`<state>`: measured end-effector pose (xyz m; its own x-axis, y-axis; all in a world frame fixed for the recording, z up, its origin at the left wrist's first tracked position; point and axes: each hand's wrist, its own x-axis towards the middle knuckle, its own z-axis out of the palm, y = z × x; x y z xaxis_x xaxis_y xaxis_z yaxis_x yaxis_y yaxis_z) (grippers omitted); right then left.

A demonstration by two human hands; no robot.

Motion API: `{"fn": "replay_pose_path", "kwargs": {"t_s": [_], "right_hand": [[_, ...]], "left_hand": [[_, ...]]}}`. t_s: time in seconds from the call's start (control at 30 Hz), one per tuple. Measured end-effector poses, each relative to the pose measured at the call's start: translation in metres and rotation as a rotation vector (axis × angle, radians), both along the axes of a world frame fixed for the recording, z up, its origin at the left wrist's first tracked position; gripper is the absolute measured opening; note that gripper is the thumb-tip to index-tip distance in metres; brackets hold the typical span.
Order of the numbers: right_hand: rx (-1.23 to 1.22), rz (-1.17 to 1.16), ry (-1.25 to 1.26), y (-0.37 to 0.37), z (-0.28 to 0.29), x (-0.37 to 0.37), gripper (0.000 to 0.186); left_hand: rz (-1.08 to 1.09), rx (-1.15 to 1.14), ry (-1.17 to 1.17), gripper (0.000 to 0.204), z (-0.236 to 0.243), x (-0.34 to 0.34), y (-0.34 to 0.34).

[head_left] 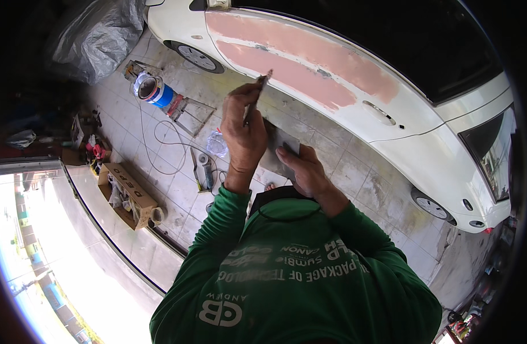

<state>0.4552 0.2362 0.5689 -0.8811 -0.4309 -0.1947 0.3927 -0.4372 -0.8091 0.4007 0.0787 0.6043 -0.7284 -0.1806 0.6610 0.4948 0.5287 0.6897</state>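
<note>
In front of my chest, my left hand (242, 127) grips a narrow spatula (259, 92), raised with its smudged tip against the view of the car's side. My right hand (306, 171) holds a flat grey metal plate (278, 163), thumb on its face, just below and right of my left hand; part of the plate is hidden behind that hand. Beyond them is the white car (412, 143), with two long patches of pink filler (280, 69) along its door.
A blue can (164, 97) sits on a low step stand (193, 114). An angle grinder (206, 172), hose, crumpled plastic (216, 143) and cardboard box (126, 192) lie on the tiled floor (355, 178). A grey cover (97, 37) is at upper left, a bright opening at lower left.
</note>
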Motion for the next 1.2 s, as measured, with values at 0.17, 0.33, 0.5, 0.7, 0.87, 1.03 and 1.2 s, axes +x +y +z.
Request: {"fn": "replay_pose_path", "kwargs": {"t_s": [0.17,0.33,0.5,0.7,0.87,1.03,1.2], "right_hand": [[-0.166,-0.123,-0.136,-0.024,0.035,-0.068,0.034],[-0.785,0.503,-0.102,-0.062,0.024,-0.155,0.056],[-0.092,0.416,0.407,-0.09,0.02,-0.122,0.048],[0.095,0.262,0.201,-0.053,0.032,-0.127,0.045],[0.163,0.217,0.146,-0.085,0.066,-0.16,0.045],[0.207,0.328,0.07,-0.136,0.024,-0.133,0.034],[0.392,0.369,0.052,-0.128,0.035,-0.101,0.035]], "left_hand": [[0.19,-0.118,0.155,0.022,0.045,0.043,-0.061],[-0.101,-0.443,0.294,0.035,0.049,0.076,0.001],[0.278,-0.24,0.315,0.034,0.056,0.048,-0.015],[0.323,0.103,-0.015,0.03,0.049,0.099,-0.114],[0.171,-0.102,-0.334,0.027,0.032,0.139,-0.087],[0.194,-0.194,0.004,0.03,0.029,0.114,-0.072],[0.399,-0.119,-0.144,0.028,-0.038,0.124,-0.138]]}}
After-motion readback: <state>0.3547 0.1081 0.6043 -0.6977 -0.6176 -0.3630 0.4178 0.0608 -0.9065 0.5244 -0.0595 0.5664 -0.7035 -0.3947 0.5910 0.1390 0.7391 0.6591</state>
